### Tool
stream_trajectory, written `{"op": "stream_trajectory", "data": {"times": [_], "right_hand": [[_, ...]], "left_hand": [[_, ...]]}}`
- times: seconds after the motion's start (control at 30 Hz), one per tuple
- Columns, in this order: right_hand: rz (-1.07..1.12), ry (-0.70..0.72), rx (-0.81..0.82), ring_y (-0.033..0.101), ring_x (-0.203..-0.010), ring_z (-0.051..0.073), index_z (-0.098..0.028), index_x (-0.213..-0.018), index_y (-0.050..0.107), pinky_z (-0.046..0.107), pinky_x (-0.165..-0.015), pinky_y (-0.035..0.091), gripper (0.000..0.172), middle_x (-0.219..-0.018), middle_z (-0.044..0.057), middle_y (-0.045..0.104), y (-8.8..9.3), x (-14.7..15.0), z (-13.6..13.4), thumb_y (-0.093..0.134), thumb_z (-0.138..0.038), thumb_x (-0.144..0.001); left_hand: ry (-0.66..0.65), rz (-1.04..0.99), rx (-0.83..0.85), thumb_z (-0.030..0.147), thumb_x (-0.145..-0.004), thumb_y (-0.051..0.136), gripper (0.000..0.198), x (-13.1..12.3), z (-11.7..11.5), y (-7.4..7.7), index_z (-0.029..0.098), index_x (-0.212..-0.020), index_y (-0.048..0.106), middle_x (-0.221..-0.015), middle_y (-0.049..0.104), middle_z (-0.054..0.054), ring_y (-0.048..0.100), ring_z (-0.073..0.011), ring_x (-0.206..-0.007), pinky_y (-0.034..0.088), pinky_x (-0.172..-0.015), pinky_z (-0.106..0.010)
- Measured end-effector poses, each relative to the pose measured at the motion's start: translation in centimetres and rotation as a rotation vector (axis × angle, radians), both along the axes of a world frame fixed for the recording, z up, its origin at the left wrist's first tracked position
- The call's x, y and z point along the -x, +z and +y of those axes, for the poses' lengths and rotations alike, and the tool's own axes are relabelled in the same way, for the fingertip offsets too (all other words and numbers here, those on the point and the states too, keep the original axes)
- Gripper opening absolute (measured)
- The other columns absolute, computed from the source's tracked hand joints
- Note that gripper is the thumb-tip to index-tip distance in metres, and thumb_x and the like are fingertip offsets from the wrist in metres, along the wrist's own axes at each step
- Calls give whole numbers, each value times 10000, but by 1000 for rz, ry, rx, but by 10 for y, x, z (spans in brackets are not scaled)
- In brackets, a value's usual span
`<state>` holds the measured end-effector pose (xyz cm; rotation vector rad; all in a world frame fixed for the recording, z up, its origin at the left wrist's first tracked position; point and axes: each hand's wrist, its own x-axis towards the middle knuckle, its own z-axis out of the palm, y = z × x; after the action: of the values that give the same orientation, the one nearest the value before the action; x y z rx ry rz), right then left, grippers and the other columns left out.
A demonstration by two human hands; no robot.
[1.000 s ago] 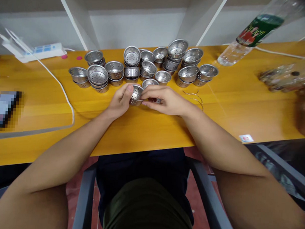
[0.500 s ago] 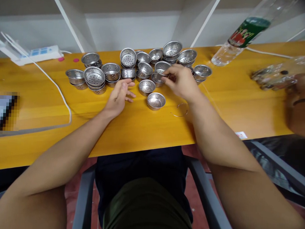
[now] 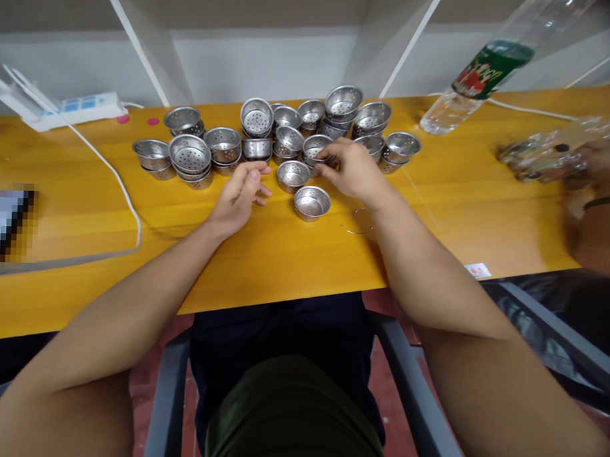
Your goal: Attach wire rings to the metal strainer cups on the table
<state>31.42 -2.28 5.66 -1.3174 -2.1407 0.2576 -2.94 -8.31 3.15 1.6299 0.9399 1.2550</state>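
Small perforated metal cups stand singly and in short stacks on the wooden table. My right hand (image 3: 354,167) is closed, thumb and fingers pinching the right rim of one perforated metal cup (image 3: 316,149). Part of another cup shows just beneath it. My left hand (image 3: 239,196) rests on the table, fingers loosely apart and holding nothing, close to a stack of cups (image 3: 256,149). Between the hands and nearer to me are a single cup (image 3: 293,177) and a front cup (image 3: 312,203), both upright. A thin wire loop (image 3: 361,221) lies below my right wrist.
A tall plastic bottle (image 3: 483,78) stands at the back right. Another person's hand (image 3: 600,172) is by clear plastic packaging (image 3: 542,153) at the far right. A white power strip (image 3: 79,110) and its cable (image 3: 121,182) lie on the left, with a pixelated device (image 3: 5,221) beyond.
My right hand has moved down and slightly left, lowering the held cup onto the cup beneath it. My left hand has hardly moved.
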Motion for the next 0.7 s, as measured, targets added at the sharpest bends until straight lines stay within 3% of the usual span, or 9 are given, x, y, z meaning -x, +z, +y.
{"op": "stream_trajectory", "data": {"times": [0.13,0.27,0.37,0.47,0.57,0.7], "right_hand": [[-5,-62,-22,832,-1217,439,-258,-1302,874,640,-1144,710,292,-1395,217,840,34,6,-31,823,-522,-1189],[38,6,63,815,-1076,384,-279,-1111,824,548,-997,686,363,-1114,143,855,59,5,-51,811,-628,-1208],[-14,129,215,795,-958,325,-272,-1064,775,478,-909,642,341,-984,84,841,62,3,-52,909,-577,-1132],[-88,193,373,793,-860,285,-264,-1101,756,428,-822,628,271,-939,55,839,58,3,-49,978,-399,-1025],[-77,235,504,760,-756,245,-268,-1081,753,382,-706,592,249,-886,29,824,57,6,-49,973,-289,-967],[124,369,594,697,-696,190,-265,-1094,778,324,-633,524,229,-838,-4,784,60,19,-59,966,-330,-980]], "left_hand": [[-10,-30,-12,1039,-1141,716,810,3,1,-3,281,-1418,791,-1484,860,-137,859,-196,-973,740,-780,-320],[-46,4,-33,882,-1112,898,702,5,1,-4,284,-1466,791,-1526,865,-131,871,-191,-996,731,-794,-310],[-65,52,-43,661,-1058,1043,612,5,-2,-4,276,-1457,784,-1525,873,-124,867,-174,-1013,692,-790,-274],[-112,92,-40,501,-1000,1089,576,5,-5,-3,270,-1432,786,-1518,877,-115,887,-186,-1085,706,-850,-281],[-168,130,-64,472,-961,1107,603,6,-9,-1,265,-1437,800,-1459,888,-112,896,-222,-1146,743,-952,-342],[-276,204,-110,569,-859,1210,893,9,-12,2,280,-1587,782,-1585,874,-158,903,-325,-1321,770,-1146,-496]]}}
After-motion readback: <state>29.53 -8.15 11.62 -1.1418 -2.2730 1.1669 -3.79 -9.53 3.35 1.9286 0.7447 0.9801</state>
